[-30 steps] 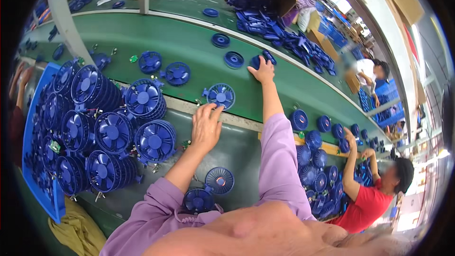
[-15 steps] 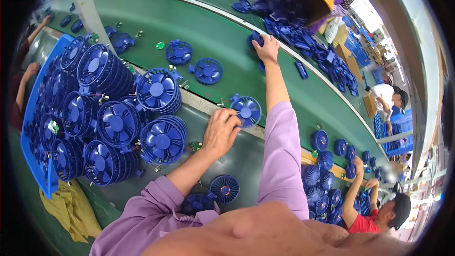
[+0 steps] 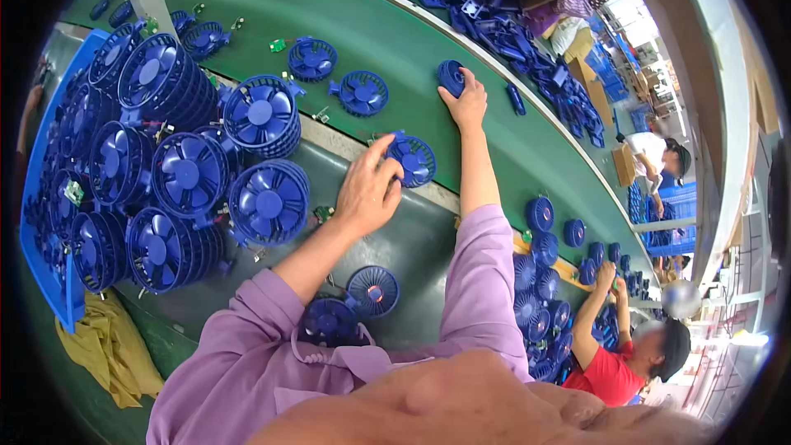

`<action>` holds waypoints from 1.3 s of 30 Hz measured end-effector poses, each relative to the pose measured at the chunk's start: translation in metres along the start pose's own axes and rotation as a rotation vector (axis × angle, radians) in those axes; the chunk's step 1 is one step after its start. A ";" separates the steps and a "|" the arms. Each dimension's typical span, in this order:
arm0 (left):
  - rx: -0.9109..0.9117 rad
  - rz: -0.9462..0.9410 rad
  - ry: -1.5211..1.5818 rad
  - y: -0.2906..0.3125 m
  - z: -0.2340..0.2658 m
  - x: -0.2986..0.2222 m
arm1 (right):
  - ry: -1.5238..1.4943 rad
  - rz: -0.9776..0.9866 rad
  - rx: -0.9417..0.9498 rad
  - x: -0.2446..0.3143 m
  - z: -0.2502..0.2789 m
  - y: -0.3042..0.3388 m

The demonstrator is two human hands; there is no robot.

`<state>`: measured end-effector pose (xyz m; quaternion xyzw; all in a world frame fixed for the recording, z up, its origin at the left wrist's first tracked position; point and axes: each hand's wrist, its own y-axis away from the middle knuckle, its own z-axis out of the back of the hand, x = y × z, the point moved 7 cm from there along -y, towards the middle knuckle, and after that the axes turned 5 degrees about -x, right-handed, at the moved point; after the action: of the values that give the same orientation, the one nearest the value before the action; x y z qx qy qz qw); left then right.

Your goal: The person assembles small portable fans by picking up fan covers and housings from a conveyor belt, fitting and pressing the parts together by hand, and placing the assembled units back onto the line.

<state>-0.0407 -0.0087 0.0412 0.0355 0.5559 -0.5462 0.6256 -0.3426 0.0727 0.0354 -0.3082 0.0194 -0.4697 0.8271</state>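
My right hand (image 3: 466,105) reaches over the green belt and grips a round blue fan part (image 3: 450,77) between thumb and fingers. The part is tilted, so its front is only partly visible. Nearer to me, my left hand (image 3: 367,191) has its fingers curled at the left rim of a blue fan (image 3: 413,161), which lies on the belt's near edge. Two more fans, an upper one (image 3: 312,58) and another (image 3: 363,93), lie on the belt to the left of my hands. By my left forearm, a blue grille cover (image 3: 372,291) rests beside a second fan piece (image 3: 330,320).
Tall stacks of blue fans (image 3: 189,169) stand at left, against a blue tray (image 3: 51,268). A small green circuit board (image 3: 278,46) lies on the belt. Blue plastic parts (image 3: 527,53) are heaped beyond it. At right, a person in red (image 3: 608,372) handles fan parts.
My right hand has drawn back slightly from the belt's far side, bringing the round blue part into view. My left hand stays at the fan, fingers now further over its rim. The view has shifted.
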 end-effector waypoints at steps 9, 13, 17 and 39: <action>-0.161 0.007 0.051 0.002 0.004 0.010 | -0.390 -0.071 0.106 0.011 0.091 0.099; -0.061 0.137 0.136 0.002 -0.001 0.022 | -0.316 -0.100 0.131 0.035 0.149 0.157; -0.114 0.006 0.015 0.003 -0.005 0.015 | -0.253 0.048 0.236 0.062 0.177 0.223; 0.118 0.921 1.714 0.017 -0.046 0.021 | -0.588 -0.068 0.077 0.132 0.169 0.184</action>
<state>-0.0631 0.0148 -0.0008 0.6661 0.7261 -0.0639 0.1584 -0.0734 0.1191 0.1085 -0.3997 -0.2492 -0.3882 0.7921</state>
